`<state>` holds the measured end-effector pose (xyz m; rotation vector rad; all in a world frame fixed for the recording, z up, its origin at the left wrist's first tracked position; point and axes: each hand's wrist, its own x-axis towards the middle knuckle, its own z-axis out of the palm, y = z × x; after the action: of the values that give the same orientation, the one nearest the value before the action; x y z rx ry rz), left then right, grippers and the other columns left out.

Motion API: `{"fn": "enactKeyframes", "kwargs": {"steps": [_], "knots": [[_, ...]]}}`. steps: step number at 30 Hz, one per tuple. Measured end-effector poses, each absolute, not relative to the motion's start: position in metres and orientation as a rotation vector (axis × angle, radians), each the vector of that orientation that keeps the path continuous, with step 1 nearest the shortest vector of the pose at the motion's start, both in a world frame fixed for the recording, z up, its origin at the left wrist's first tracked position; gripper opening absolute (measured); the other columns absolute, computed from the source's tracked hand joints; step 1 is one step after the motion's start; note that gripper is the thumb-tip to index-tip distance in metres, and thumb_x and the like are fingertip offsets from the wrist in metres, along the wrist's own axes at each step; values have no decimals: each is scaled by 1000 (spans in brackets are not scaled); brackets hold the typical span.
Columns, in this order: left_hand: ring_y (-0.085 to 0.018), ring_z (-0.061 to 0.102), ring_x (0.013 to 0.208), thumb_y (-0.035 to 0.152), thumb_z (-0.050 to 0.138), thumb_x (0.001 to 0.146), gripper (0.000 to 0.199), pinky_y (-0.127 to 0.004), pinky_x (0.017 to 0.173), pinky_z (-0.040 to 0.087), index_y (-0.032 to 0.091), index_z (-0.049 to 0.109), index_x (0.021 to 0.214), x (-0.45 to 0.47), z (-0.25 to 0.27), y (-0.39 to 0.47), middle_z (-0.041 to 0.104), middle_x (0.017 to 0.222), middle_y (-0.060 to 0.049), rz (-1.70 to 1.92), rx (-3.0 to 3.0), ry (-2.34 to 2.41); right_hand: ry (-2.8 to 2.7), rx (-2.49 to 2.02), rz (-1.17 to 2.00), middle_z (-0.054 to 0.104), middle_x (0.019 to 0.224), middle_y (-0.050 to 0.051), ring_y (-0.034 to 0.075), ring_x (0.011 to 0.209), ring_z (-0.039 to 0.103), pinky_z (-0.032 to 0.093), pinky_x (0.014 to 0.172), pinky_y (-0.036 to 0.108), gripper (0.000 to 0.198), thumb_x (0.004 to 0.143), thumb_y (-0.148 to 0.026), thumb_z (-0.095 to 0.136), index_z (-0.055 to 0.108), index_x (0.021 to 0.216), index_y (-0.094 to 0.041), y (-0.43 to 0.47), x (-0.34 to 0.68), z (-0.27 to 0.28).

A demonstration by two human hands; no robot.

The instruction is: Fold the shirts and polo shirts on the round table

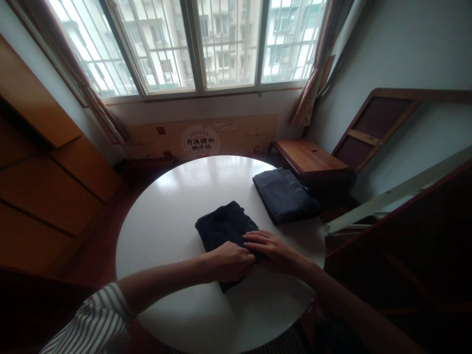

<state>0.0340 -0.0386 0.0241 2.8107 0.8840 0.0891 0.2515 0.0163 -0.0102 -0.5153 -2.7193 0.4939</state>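
Note:
A dark navy folded garment (224, 226) lies on the round white table (158, 236); its exact kind cannot be made out. My left hand (230, 260) reaches across its near part with the fingers curled in on the cloth, the fingertips hidden. Stretched out over the garment's right edge, the fingers of my right hand (269, 248) rest flat, close beside my left hand. A second dark folded garment (285, 194), thicker and neatly stacked, sits at the table's back right edge, apart from both hands.
Behind the table on the right stands a wooden stool or small bench (309, 155). A pale slanted bar (383, 199) comes close to the table's right edge. Wooden cabinets (44, 196) line the left, and barred windows (228, 44) with curtains are at the back.

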Motion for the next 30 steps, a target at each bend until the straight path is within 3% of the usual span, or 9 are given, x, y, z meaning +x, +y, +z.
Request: {"fn": "enactKeyframes", "kwargs": {"steps": [5,8,10,13,15,19,23,30], "knots": [[-17,61,65,38,40,102,35,-31,61,41,20,61,80,31,23,-34,66,75,-7,254,2861,606,-2818,-506,414,43,152,14,29,145,29,33,115,49,63,80,-10,60,51,142,-18,17,253,-13],[-21,62,83,35,40,101,31,-34,77,46,19,63,88,14,30,-14,66,90,-10,380,2802,970,-2842,-479,415,39,154,13,29,148,21,33,115,50,68,79,-6,58,48,145,-19,14,253,-13],[-26,60,99,40,44,99,31,-39,88,46,16,63,104,-5,32,6,64,108,-15,495,2647,1373,-2851,-507,409,37,155,14,32,148,20,32,115,53,74,76,-10,61,43,148,-18,11,252,-8],[-32,55,112,62,60,84,62,-44,96,44,14,58,123,-32,28,33,60,122,-18,489,2340,1674,-2904,-526,368,36,155,18,36,146,22,31,115,56,82,73,-15,67,39,150,-17,7,247,2],[-33,59,108,68,67,75,69,-42,94,46,16,61,121,-45,25,43,64,117,-16,423,2202,1617,-2937,-513,313,37,154,19,37,145,25,31,114,57,81,74,-14,66,40,150,-19,5,242,4],[-28,67,93,63,73,71,58,-34,78,53,21,70,109,-57,28,47,73,104,-8,313,1771,1305,-2930,-472,195,40,152,18,37,145,26,37,111,57,71,78,-5,58,46,146,-21,2,238,-7],[-23,70,81,58,79,67,55,-31,69,54,18,74,104,-55,37,58,75,99,-9,288,1345,1058,-2811,-406,45,47,148,17,33,145,27,42,109,53,62,85,2,45,52,142,-21,8,247,-7],[-18,66,62,75,65,73,68,-28,58,53,9,73,90,22,92,163,73,77,-9,671,1404,1068,-2584,-663,-88,40,154,2,26,147,24,33,116,54,69,86,5,37,48,145,-30,71,316,86]]}}
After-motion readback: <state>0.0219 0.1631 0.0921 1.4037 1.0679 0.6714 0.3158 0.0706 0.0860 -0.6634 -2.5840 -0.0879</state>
